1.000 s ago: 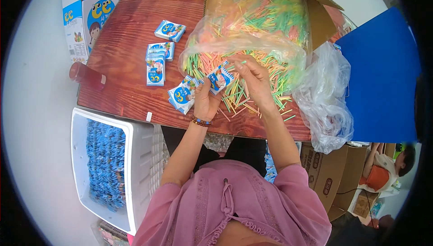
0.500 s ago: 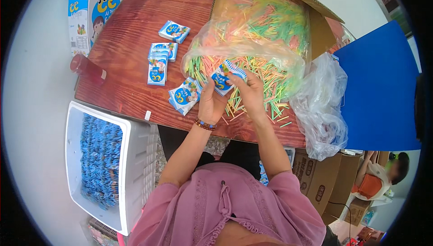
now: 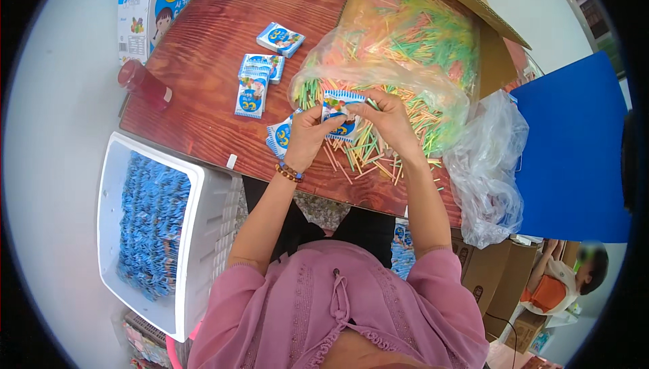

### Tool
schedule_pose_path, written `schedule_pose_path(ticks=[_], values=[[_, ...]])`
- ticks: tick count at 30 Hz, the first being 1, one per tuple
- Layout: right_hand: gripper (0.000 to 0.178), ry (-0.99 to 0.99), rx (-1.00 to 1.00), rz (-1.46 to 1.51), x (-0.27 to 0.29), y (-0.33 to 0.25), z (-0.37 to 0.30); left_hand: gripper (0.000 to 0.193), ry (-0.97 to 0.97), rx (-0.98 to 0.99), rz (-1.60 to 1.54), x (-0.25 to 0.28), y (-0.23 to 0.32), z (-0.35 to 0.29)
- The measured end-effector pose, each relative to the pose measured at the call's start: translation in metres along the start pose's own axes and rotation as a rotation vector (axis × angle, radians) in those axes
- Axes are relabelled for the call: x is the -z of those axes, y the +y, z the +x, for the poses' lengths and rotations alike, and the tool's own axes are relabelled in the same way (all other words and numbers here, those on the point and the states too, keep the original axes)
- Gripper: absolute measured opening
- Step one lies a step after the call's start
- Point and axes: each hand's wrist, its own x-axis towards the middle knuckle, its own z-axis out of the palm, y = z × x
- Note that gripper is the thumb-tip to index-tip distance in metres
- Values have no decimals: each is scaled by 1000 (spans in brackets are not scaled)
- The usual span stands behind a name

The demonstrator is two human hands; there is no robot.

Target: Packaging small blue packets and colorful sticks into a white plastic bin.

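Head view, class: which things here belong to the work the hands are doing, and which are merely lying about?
In use:
left hand
right hand
blue-and-white packet held between both
coloured sticks
finished packets
white bin of packets

Lying about:
red bottle
blue board
crumpled clear bag

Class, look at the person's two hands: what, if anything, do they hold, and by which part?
Both hold one small blue-and-white printed packet above the wooden table: the left hand pinches its left edge, the right hand its right edge.
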Motion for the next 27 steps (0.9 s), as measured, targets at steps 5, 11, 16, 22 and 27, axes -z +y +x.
schedule_pose_path(ticks=[5,11,16,22,27], values=[[13,-46,-36,3,-30,1,35,14,125,36,-107,30,13,-6],[27,-120,-1,-107,-109,29,103,25,377,-160,160,112,27,-4],[32,-52,37,-338,-150,63,138,34,597,-161,682,166,8,-5],[35,-55,-103,-425,-139,60,125,39,703,-346,1238,141,4,-22],[26,132,47,-544,-80,55,64,36,472,-205,1300,88,2,-39]])
